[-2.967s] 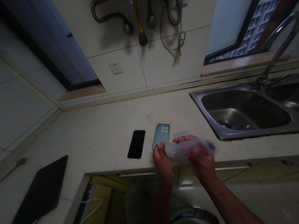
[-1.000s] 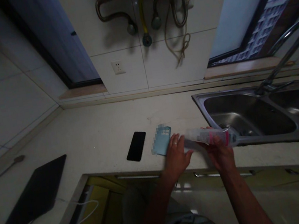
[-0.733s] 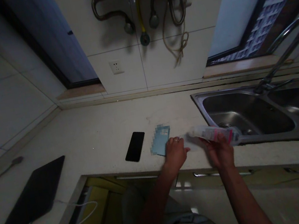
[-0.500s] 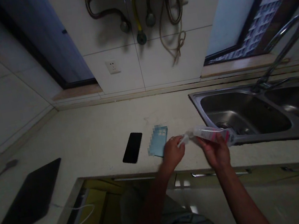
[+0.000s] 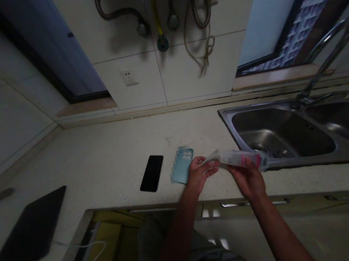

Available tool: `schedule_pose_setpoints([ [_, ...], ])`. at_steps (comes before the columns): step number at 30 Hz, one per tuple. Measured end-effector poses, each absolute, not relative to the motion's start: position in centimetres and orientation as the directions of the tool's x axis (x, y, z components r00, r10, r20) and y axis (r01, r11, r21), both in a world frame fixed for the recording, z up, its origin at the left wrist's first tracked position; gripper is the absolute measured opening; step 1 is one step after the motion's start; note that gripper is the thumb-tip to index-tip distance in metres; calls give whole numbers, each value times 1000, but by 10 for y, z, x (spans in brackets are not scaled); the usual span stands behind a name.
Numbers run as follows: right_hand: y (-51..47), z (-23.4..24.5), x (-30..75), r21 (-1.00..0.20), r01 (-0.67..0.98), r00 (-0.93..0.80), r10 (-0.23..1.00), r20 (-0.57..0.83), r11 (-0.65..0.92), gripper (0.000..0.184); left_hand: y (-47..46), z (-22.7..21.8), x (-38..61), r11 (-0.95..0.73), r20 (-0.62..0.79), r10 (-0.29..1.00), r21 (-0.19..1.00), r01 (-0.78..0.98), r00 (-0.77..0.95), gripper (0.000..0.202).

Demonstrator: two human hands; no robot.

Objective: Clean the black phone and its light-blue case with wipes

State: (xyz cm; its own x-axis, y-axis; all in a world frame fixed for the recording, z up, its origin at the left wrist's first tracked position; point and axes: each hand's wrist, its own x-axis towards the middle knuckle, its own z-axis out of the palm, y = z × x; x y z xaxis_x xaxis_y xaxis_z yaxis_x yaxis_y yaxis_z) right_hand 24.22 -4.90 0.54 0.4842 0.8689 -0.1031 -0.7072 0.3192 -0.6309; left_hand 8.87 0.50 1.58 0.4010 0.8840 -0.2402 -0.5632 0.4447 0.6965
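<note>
A whitish, translucent soft packet [image 5: 237, 158] with pink marks is stretched between my hands above the counter, left of the sink. My right hand [image 5: 250, 180] is closed around its printed part from below. At the packet's thin, pale left end, my left hand [image 5: 198, 174] pinches with its fingers; whether that end is the packet's film or a sheet coming out of it, I cannot tell. Just left of that hand a light blue phone case [image 5: 183, 167] lies on the counter, partly blurred out. Beside the case a black phone [image 5: 152, 173] lies flat, screen up.
A steel double sink [image 5: 276, 130] with a tall faucet [image 5: 326, 54] is set in the counter [image 5: 105, 156] at right. On the left lie a dark flat panel [image 5: 27, 237] and a white cable [image 5: 95, 248]. Pipes [image 5: 158, 21] and sockets are on the tiled wall.
The packet's left end looks wider and more drawn out, where a small white bunched bit was in my left fingers. My right hand keeps its hold. The whole view has shifted slightly.
</note>
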Motion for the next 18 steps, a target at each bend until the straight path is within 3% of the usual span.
schedule_pose_setpoints([
  [6,-50,3,240,-657,-668,535,839,-98,349,47,6,7,92,373,-180,922,651,-661,343,46],
  [10,-50,14,239,-690,-595,601,799,-39,413,46,8,3,92,330,-202,942,700,-633,266,47],
  [18,-46,51,234,-739,-250,727,625,282,625,37,11,-1,86,297,-170,952,715,-633,254,56],
])
